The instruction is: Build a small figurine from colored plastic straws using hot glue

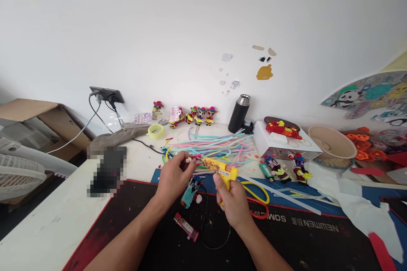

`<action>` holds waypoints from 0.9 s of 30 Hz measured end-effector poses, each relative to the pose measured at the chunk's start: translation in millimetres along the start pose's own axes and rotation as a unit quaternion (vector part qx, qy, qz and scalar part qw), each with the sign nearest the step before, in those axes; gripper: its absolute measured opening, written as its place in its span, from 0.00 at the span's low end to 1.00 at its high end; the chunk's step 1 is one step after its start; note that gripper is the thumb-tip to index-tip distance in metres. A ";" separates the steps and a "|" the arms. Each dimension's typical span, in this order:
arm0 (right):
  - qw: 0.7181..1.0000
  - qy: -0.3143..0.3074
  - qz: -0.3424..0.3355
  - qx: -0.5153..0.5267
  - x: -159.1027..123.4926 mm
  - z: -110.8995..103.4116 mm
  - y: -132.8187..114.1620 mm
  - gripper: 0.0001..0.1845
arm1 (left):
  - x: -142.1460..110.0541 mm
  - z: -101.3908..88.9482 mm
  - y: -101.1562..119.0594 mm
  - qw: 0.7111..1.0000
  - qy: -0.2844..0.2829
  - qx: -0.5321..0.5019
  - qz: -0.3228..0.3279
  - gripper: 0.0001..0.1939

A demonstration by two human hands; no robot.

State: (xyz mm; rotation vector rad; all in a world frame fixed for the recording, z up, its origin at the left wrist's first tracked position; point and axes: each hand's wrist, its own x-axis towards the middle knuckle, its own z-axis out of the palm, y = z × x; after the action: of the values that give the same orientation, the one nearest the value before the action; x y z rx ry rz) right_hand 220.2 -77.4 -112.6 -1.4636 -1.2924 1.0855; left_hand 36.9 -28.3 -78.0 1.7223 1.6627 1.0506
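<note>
The yellow glue gun [222,169] sat in the right hand [235,203], fingers wrapped around it. At its front end, the left hand [174,177] pinched a small reddish piece [197,157] between its fingers. Nearer than the gun lay a turquoise figure [190,194]; beyond it, pastel strips [219,146].

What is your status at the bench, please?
Right hand gripping yellow glue gun; left hand pinching small piece near its nozzle. Red lighter on black mat, touching neither hand.
</note>
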 end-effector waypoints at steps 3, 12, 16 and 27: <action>1.000 -0.004 -0.008 -0.008 -1.4 0.0 -0.2 0.38 | 0.2 -0.4 1.2 1.000 -0.001 -0.004 0.003 0.15; 1.000 0.004 -0.006 -0.006 -1.7 -1.7 -5.4 0.39 | 0.2 1.9 -3.4 1.000 0.002 -0.014 0.010 0.14; 1.000 0.008 0.004 0.004 -0.7 -2.3 -6.5 0.39 | -0.8 0.7 -1.9 1.000 0.001 -0.012 0.011 0.15; 1.000 -0.003 -0.001 -0.006 -2.9 -1.6 -7.6 0.39 | 0.9 -0.4 -1.4 0.999 0.010 -0.032 0.003 0.15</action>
State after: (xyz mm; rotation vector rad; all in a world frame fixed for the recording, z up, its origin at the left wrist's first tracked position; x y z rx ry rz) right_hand 219.8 -79.8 -104.7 -1.4691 -1.3069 1.0826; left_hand 35.7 -27.3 -78.8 1.6808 1.6194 1.1151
